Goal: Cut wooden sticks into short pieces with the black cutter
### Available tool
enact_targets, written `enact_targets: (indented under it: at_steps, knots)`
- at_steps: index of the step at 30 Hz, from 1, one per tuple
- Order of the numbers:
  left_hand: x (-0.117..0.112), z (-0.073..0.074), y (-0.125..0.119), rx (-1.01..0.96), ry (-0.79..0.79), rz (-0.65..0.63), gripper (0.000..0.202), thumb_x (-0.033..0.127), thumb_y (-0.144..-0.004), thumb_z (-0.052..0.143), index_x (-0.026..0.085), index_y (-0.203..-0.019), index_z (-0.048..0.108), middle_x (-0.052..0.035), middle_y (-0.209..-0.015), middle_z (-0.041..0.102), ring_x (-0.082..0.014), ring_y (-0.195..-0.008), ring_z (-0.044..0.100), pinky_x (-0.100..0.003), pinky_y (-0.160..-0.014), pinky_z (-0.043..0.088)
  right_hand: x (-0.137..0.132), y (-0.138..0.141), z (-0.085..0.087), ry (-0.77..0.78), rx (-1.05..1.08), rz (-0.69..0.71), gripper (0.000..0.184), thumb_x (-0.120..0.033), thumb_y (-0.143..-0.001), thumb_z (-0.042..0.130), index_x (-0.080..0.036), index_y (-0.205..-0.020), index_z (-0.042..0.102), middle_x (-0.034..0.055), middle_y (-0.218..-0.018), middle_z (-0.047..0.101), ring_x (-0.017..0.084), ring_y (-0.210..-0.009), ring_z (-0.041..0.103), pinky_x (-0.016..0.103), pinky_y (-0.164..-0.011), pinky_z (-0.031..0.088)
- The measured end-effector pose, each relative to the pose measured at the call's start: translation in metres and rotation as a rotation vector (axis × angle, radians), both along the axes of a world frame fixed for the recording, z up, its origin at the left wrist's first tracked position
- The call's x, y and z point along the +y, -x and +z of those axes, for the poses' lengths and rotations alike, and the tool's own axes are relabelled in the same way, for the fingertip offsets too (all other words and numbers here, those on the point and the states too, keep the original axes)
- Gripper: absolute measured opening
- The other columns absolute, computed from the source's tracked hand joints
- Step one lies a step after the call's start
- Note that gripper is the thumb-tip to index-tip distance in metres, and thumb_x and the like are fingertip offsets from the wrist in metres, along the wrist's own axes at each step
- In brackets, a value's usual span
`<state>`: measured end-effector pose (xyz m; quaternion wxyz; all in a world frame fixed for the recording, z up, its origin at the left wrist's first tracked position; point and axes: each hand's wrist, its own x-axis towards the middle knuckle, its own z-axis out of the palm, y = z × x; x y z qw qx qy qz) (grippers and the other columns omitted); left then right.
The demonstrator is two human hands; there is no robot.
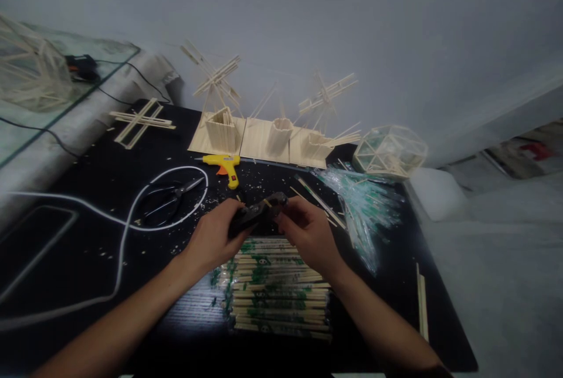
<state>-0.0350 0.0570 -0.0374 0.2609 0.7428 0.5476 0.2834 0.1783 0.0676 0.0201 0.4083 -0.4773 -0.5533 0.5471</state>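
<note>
Above the middle of the black table, my left hand is closed around a dark hand tool whose kind I cannot make out. My right hand is pinched at the tool's right end; what lies between its fingers is hidden. A small pale yellowish piece shows on the tool near the right fingertips. Just below both hands lies a row of paper- or plastic-wrapped chopsticks with green print. A yellow hot glue gun rests beyond my left hand, and black-handled scissors lie to its left.
Three wooden bases carry stick structures at the back. A stick cross lies at back left. Torn wrappers and a stick polyhedron are at right. A white cable loops at left; loose sticks lie near the right edge.
</note>
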Motion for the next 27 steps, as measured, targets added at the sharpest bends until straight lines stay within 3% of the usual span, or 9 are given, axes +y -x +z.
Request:
enact_targets:
  at_steps: [6,21,27]
  knots:
    - [0.0003,0.0004,0.0003,0.016,-0.004,0.005,0.015,0.034,-0.091,0.06,0.021,-0.1,0.058,-0.0025,-0.087,0.066,-0.0204,-0.078,0.065,-0.032,-0.069,0.047,0.0009,-0.0012,-0.0023,0.021,0.005,0.007,0.018,-0.036,-0.084,0.074,-0.019,-0.086,0.068,-0.0033,-0.063,0.058,0.01,-0.051,0.046,0.023,-0.046,0.035]
    - [0.0006,-0.0039,0.0023,-0.025,-0.056,-0.035,0.018,0.024,-0.087,0.063,0.022,-0.104,0.058,-0.0015,-0.092,0.064,-0.0182,-0.081,0.064,-0.03,-0.073,0.049,0.0011,-0.0035,-0.0054,0.036,0.024,0.081,0.036,-0.049,-0.086,0.072,-0.017,-0.07,0.066,-0.0051,-0.053,0.048,0.008,-0.048,0.037,0.022,-0.046,0.028]
    - [0.0007,0.0004,0.0029,-0.021,-0.116,-0.049,0.02,0.024,-0.087,0.062,0.021,-0.106,0.057,-0.0027,-0.092,0.064,-0.0193,-0.083,0.065,-0.031,-0.074,0.05,0.0013,-0.0018,-0.0054,0.029,0.064,0.116,0.035,-0.048,-0.088,0.072,-0.018,-0.071,0.065,-0.0012,-0.061,0.061,0.008,-0.049,0.039,0.022,-0.046,0.028]
